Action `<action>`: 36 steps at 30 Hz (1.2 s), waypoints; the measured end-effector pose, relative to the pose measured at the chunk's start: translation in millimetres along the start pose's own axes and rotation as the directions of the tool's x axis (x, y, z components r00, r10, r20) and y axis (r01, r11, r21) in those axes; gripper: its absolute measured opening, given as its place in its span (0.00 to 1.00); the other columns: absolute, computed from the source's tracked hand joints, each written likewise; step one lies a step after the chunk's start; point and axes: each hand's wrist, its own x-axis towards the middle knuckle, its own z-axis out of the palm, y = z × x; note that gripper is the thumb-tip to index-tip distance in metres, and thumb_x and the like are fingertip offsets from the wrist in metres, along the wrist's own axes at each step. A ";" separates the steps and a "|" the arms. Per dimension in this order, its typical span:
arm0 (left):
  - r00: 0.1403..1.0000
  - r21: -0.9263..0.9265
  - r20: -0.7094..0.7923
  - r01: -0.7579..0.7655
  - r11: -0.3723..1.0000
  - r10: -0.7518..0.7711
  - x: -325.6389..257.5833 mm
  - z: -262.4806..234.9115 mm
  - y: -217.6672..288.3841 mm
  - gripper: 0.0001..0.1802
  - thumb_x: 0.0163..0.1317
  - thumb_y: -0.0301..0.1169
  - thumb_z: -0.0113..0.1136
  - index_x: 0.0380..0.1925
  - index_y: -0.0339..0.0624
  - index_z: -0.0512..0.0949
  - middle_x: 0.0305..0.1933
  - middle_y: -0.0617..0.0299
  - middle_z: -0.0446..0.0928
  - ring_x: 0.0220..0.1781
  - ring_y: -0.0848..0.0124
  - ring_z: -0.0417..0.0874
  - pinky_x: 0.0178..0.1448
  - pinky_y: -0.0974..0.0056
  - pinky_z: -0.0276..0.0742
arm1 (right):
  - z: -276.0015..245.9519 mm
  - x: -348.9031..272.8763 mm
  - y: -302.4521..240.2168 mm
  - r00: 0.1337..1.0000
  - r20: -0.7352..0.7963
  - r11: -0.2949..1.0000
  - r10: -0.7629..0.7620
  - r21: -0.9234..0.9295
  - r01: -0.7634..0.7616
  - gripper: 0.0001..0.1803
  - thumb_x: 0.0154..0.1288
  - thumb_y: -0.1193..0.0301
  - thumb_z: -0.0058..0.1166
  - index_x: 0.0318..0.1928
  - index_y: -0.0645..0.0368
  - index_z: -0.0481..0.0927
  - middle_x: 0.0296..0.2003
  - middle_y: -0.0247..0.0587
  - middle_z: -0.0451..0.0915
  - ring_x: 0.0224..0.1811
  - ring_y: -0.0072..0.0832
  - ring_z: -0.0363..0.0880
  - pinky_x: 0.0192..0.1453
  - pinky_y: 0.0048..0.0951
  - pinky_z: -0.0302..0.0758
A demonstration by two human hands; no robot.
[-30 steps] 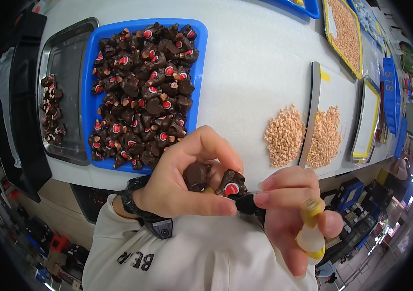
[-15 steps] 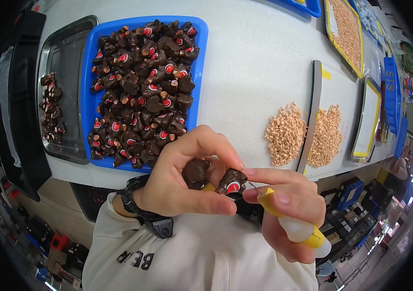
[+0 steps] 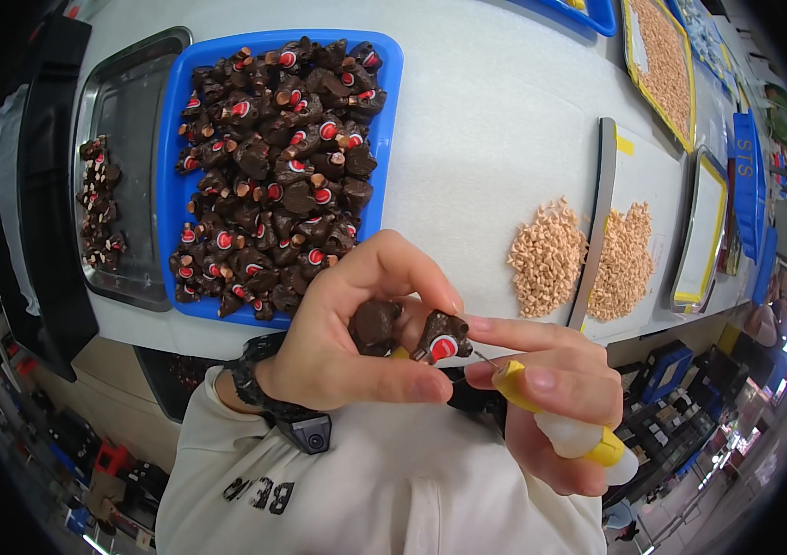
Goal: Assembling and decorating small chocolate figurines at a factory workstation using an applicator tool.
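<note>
On the wearer's side of a blue tray (image 3: pixel 384 153), the left hand (image 3: pixel 331 359) pinches a dark-brown figurine (image 3: pixel 437 331) while the right hand (image 3: pixel 562 368), grasping a yellow-and-white bottle (image 3: pixel 567 433), has swung its needle round beside the piece, apparently lining the two up.

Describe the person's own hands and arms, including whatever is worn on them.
The left hand and right hand are both ungloved. A black, textured band circles the left wrist, with a dark, angular housing that has a round, lens-like spot. The left sleeve is off-white. The right wrist is mostly hidden.
</note>
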 end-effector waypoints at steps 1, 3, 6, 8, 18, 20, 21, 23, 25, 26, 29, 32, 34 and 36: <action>1.000 -0.031 0.001 -0.002 1.000 0.002 0.0 0.2 0.0 0.26 0.47 0.19 0.69 0.44 0.40 0.67 0.40 0.61 0.73 0.33 0.86 0.71 0.32 0.79 0.65 | -0.7 0.0 -0.3 1.000 0.013 1.000 -0.008 -0.011 0.008 0.42 0.64 0.37 0.21 0.48 0.67 0.68 0.18 0.47 0.76 0.26 0.49 0.81 0.28 0.38 0.81; 1.000 -0.020 -0.006 0.000 1.000 0.000 0.0 0.2 0.2 0.26 0.47 0.18 0.69 0.44 0.40 0.66 0.41 0.61 0.73 0.34 0.85 0.72 0.33 0.79 0.66 | -2.5 0.4 -0.5 0.999 0.033 1.000 -0.008 -0.020 0.008 0.42 0.64 0.37 0.21 0.48 0.67 0.69 0.18 0.47 0.76 0.26 0.49 0.81 0.28 0.39 0.81; 1.000 -0.009 -0.011 0.005 1.000 -0.005 0.2 -0.4 0.7 0.26 0.47 0.18 0.68 0.44 0.40 0.66 0.41 0.61 0.73 0.34 0.85 0.72 0.34 0.79 0.66 | -4.0 1.1 -1.2 0.998 0.059 0.998 0.013 -0.056 -0.009 0.43 0.64 0.38 0.20 0.48 0.68 0.70 0.17 0.46 0.76 0.27 0.49 0.82 0.28 0.39 0.81; 1.000 -0.005 -0.021 0.011 1.000 -0.011 0.3 -0.3 1.0 0.26 0.46 0.18 0.69 0.44 0.40 0.66 0.40 0.61 0.73 0.34 0.85 0.72 0.34 0.79 0.66 | -4.2 0.9 -3.1 0.996 0.081 0.999 0.023 -0.044 -0.020 0.41 0.64 0.38 0.22 0.52 0.64 0.67 0.22 0.52 0.78 0.29 0.50 0.82 0.28 0.38 0.81; 0.995 -0.038 -0.064 0.070 0.997 -0.073 0.1 0.8 4.4 0.25 0.47 0.24 0.71 0.42 0.39 0.67 0.35 0.66 0.73 0.32 0.87 0.69 0.33 0.79 0.61 | -30.7 -22.9 -2.7 0.947 -0.131 0.738 0.294 -0.598 -0.312 0.11 0.48 0.84 0.58 0.31 0.62 0.73 0.32 0.53 0.81 0.36 0.40 0.80 0.35 0.30 0.76; 0.995 -0.019 -0.062 0.081 0.997 -0.082 -0.4 0.6 4.5 0.25 0.47 0.25 0.70 0.42 0.40 0.67 0.34 0.66 0.72 0.31 0.87 0.68 0.33 0.79 0.61 | -35.4 -28.4 3.6 0.957 -0.060 0.665 0.283 -0.707 -0.241 0.13 0.42 0.81 0.59 0.31 0.59 0.73 0.29 0.42 0.80 0.28 0.34 0.74 0.29 0.27 0.68; 0.995 -0.003 -0.054 0.086 0.996 -0.086 -0.2 0.3 4.7 0.24 0.47 0.25 0.70 0.42 0.40 0.67 0.34 0.67 0.72 0.31 0.87 0.67 0.32 0.79 0.60 | -36.4 -30.3 6.3 0.957 -0.024 0.646 0.289 -0.733 -0.213 0.14 0.40 0.81 0.59 0.31 0.58 0.73 0.28 0.40 0.80 0.28 0.34 0.73 0.29 0.28 0.67; 0.994 0.018 -0.057 0.093 0.996 -0.092 0.2 1.0 4.4 0.24 0.47 0.26 0.70 0.42 0.40 0.67 0.33 0.67 0.72 0.30 0.87 0.67 0.32 0.79 0.59 | -36.8 -32.0 9.3 0.934 0.014 0.556 0.356 -0.807 -0.200 0.18 0.34 0.83 0.56 0.32 0.56 0.73 0.28 0.35 0.78 0.31 0.34 0.69 0.35 0.30 0.62; 0.995 0.037 -0.062 0.082 0.996 -0.080 0.7 2.4 4.2 0.24 0.47 0.26 0.70 0.42 0.40 0.67 0.32 0.68 0.72 0.29 0.87 0.67 0.31 0.79 0.59 | -36.7 -30.8 12.9 0.925 0.036 0.486 0.377 -0.858 -0.165 0.19 0.34 0.84 0.54 0.33 0.55 0.73 0.28 0.34 0.76 0.33 0.35 0.68 0.39 0.32 0.61; 0.992 0.033 -0.079 0.100 0.994 -0.097 1.0 2.6 4.3 0.24 0.47 0.26 0.70 0.41 0.40 0.67 0.32 0.68 0.72 0.29 0.87 0.66 0.31 0.79 0.58 | -36.7 -29.8 14.2 0.911 0.039 0.439 0.410 -0.884 -0.159 0.20 0.34 0.85 0.53 0.33 0.54 0.73 0.28 0.34 0.75 0.34 0.35 0.68 0.40 0.32 0.60; 0.990 0.053 -0.090 0.114 0.992 -0.109 1.1 2.8 5.2 0.23 0.48 0.27 0.70 0.41 0.40 0.67 0.31 0.69 0.72 0.28 0.87 0.66 0.30 0.79 0.57 | -36.2 -27.6 15.5 0.904 0.114 0.423 0.412 -0.903 -0.079 0.21 0.34 0.85 0.52 0.34 0.54 0.73 0.27 0.33 0.73 0.35 0.35 0.67 0.42 0.33 0.59; 0.990 0.085 -0.075 0.127 0.988 -0.121 1.1 2.1 5.6 0.23 0.48 0.27 0.69 0.41 0.40 0.67 0.31 0.70 0.71 0.27 0.88 0.65 0.29 0.80 0.56 | -36.1 -26.6 16.8 0.898 0.148 0.421 0.415 -0.906 -0.045 0.21 0.34 0.84 0.53 0.35 0.53 0.73 0.27 0.33 0.72 0.35 0.34 0.67 0.41 0.32 0.59; 0.993 0.088 -0.066 0.107 0.990 -0.101 0.6 2.5 5.4 0.23 0.48 0.26 0.69 0.41 0.41 0.67 0.30 0.70 0.71 0.27 0.88 0.65 0.29 0.80 0.56 | -36.5 -26.6 17.6 0.897 0.159 0.422 0.412 -0.906 -0.033 0.21 0.34 0.84 0.52 0.35 0.54 0.73 0.28 0.33 0.73 0.35 0.35 0.67 0.41 0.33 0.59; 0.989 0.071 -0.078 0.131 0.989 -0.125 0.3 2.8 5.2 0.23 0.48 0.26 0.69 0.41 0.41 0.67 0.30 0.70 0.71 0.27 0.88 0.64 0.29 0.80 0.55 | -37.1 -27.1 18.3 0.901 0.154 0.437 0.406 -0.898 -0.044 0.21 0.34 0.84 0.53 0.35 0.54 0.72 0.29 0.34 0.74 0.35 0.35 0.67 0.41 0.33 0.59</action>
